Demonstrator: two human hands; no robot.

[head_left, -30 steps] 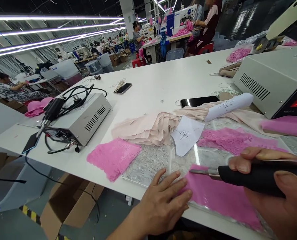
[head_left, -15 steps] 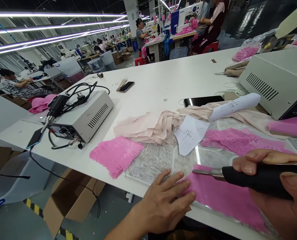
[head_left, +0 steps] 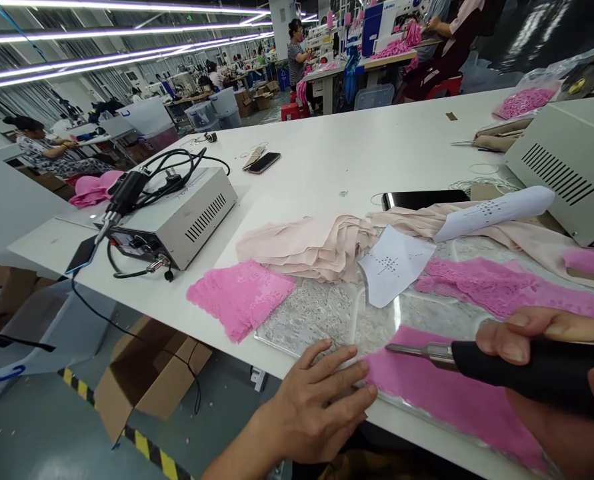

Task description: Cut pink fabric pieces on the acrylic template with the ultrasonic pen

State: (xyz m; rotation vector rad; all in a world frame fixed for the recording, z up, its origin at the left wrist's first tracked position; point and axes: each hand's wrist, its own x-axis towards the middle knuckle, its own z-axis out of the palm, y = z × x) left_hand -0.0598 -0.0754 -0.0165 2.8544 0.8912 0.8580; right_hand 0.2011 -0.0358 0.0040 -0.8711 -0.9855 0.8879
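My right hand (head_left: 541, 347) grips a black-handled tool (head_left: 521, 373) whose thin metal tip touches or hovers just over the left part of a pink fabric piece (head_left: 457, 393). Spread fingers of my left hand (head_left: 321, 400) lie at the left end of that piece, on a grey marbled board (head_left: 311, 313). Behind the tool are a lacy pink strip (head_left: 507, 283) and a white paper pattern with small holes (head_left: 394, 263). Another pink lace piece (head_left: 241, 293) rests left of the board, beside layered beige fabric (head_left: 307, 247).
A grey box unit (head_left: 171, 220) with a corded tool on top stands at the left, another grey unit (head_left: 571, 167) at the right. Two phones lie on the white table (head_left: 377, 147). Below are an open carton (head_left: 151, 367) and a plastic bin. People sit at machines beyond.
The whole view has shifted, so the table items appear slightly farther right. Both hands keep nearly the same pose, and the tool tip stays at the left part of the pink piece.
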